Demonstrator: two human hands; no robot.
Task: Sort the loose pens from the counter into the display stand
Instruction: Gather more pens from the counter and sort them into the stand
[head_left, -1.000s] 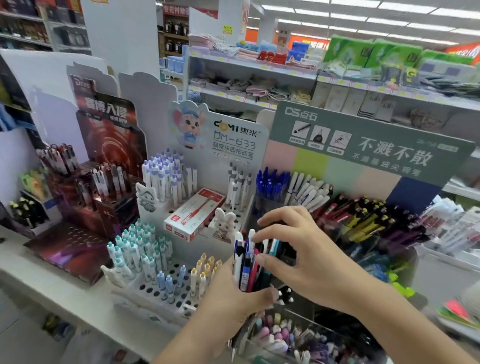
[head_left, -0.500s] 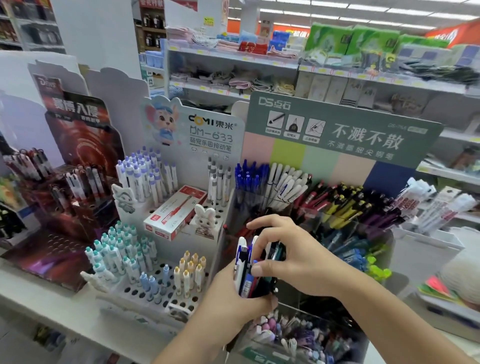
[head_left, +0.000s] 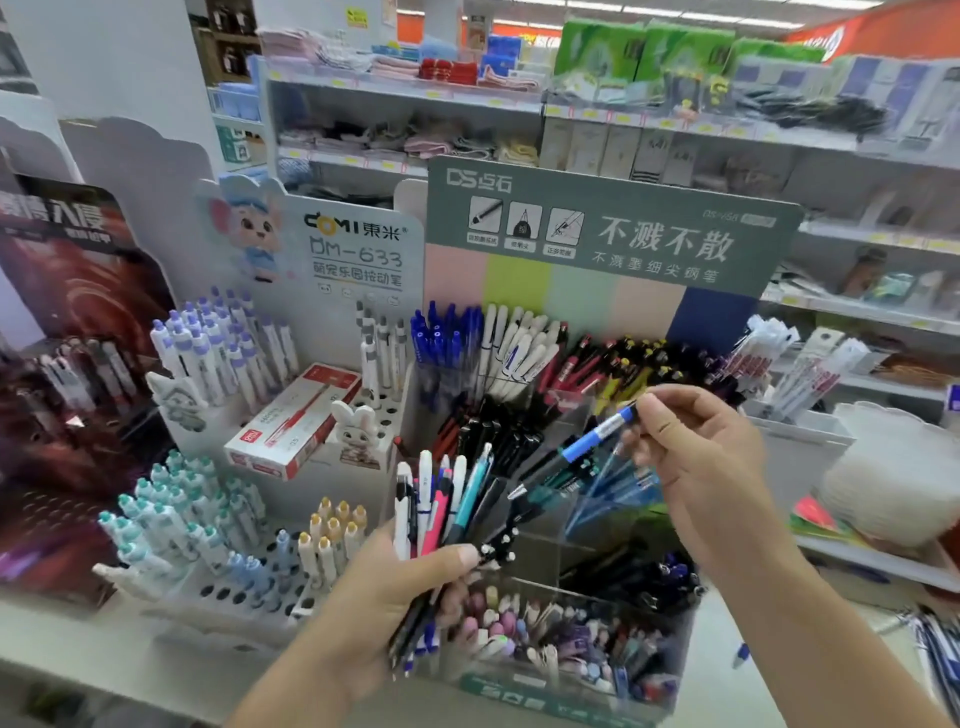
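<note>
My left hand (head_left: 387, 587) grips a bundle of mixed pens (head_left: 441, 506), white, pink, teal and black, fanned upward in front of the clear tiered display stand (head_left: 576, 670). My right hand (head_left: 698, 457) pinches the top end of a single blue-and-black pen (head_left: 582, 447), held slanted with its tip pointing down-left over the stand's middle compartments. The stand's back rows hold blue, white, red and black pens (head_left: 519, 353); its front bin holds several small pastel pens.
A white peg-hole display (head_left: 244, 597) with teal, purple and yellow-capped pens stands to the left, with a red-and-white box (head_left: 293, 421) on it. A dark red display (head_left: 67, 395) stands far left. A white stack (head_left: 893, 473) sits at the right, store shelves behind.
My right hand has drawn one blue-and-black pen out of the bundle and lifted it up and right. The bundle in my left hand has fanned out; the camera moved closer.
</note>
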